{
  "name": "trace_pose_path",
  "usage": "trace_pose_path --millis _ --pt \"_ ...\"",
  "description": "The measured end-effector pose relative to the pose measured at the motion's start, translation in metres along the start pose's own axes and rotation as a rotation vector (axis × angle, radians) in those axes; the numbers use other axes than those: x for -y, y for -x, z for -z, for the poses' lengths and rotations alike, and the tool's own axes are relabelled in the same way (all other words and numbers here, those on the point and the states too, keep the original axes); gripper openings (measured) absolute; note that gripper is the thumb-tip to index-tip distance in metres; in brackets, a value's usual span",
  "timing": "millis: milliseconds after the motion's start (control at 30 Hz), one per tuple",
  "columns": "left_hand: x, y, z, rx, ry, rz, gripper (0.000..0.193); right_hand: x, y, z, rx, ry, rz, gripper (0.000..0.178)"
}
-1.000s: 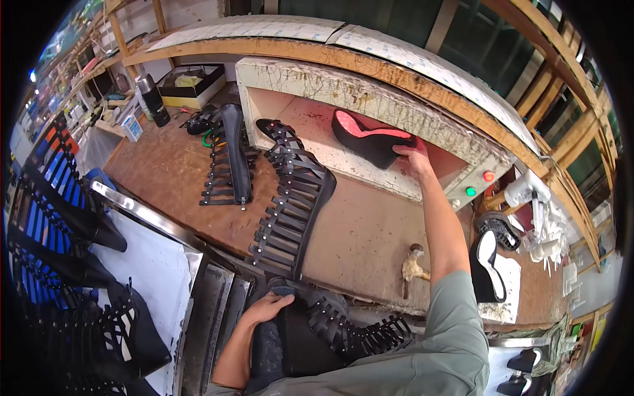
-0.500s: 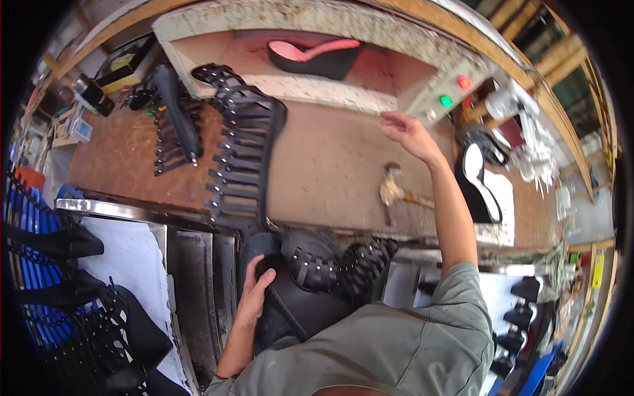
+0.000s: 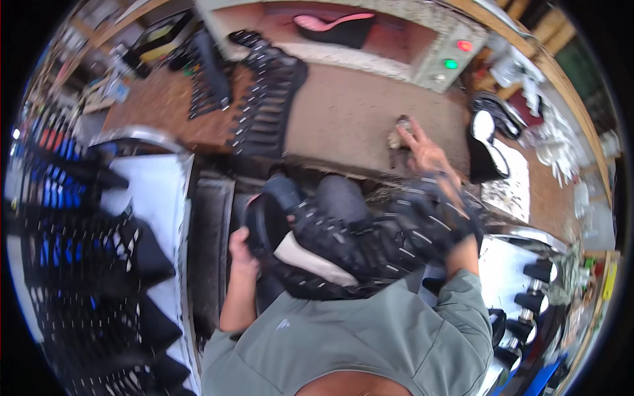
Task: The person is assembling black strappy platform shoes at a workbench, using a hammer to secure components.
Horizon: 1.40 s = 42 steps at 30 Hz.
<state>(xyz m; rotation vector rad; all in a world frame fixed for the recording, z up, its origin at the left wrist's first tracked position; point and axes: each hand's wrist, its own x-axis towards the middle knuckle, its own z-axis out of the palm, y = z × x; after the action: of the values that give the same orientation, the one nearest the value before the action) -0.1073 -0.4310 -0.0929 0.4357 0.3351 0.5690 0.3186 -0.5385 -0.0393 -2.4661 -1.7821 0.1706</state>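
Across my lap lies a tall black strappy boot (image 3: 343, 244) with metal studs; a cream patch shows along its dark underside. My left hand (image 3: 243, 254) grips the boot's end at the left, its fingers partly hidden behind it. The strappy shaft reaches right, over my right wrist and forearm, and is smeared by motion. My right hand (image 3: 429, 157) is beyond the shaft with fingers stretched out and apart. Its fingertips are beside a hammer (image 3: 399, 135) on the bench; whether they touch it I cannot tell.
An open-fronted box (image 3: 442, 56) with red and green lights holds a black wedge sole (image 3: 340, 28) with a pink top. Another strappy upper (image 3: 271, 99) lies on the bench (image 3: 343, 109). A wedge sole (image 3: 485, 148) stands at right. Several black boots (image 3: 142, 257) hang at left.
The boot on my lap has been raised and turned, showing its underside. My right hand has come down from the box front toward the hammer, behind the shaft. The view has shifted.
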Motion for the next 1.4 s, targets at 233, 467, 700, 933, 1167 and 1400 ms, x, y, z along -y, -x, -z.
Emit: trace_pose_path --millis 233,467,700,933,1167,1400 --pt "-0.008 0.017 -0.077 -0.010 -0.364 -0.257 0.083 0.005 -0.037 -0.023 -0.194 -0.098 0.085 0.046" --pt "-0.023 0.036 -0.126 -0.022 -0.430 -0.277 0.092 0.156 0.031 0.052 -0.078 -1.973 0.191 0.031" --pt "-0.017 0.039 -0.127 -0.008 -0.533 -0.234 0.093 0.217 0.056 0.081 0.063 -1.919 0.337 0.038" --pt "-0.011 0.049 -0.124 -0.046 -0.467 -0.215 0.088 0.211 0.067 0.074 0.304 -1.732 0.637 0.024" --pt "-0.015 0.045 -0.122 -0.104 -0.412 -0.197 0.087 0.215 0.059 0.064 0.221 -1.478 0.920 0.021" --pt "-0.014 0.040 -0.115 -0.165 -0.343 -0.193 0.088 0.223 0.064 0.043 0.135 -1.645 1.023 0.020"
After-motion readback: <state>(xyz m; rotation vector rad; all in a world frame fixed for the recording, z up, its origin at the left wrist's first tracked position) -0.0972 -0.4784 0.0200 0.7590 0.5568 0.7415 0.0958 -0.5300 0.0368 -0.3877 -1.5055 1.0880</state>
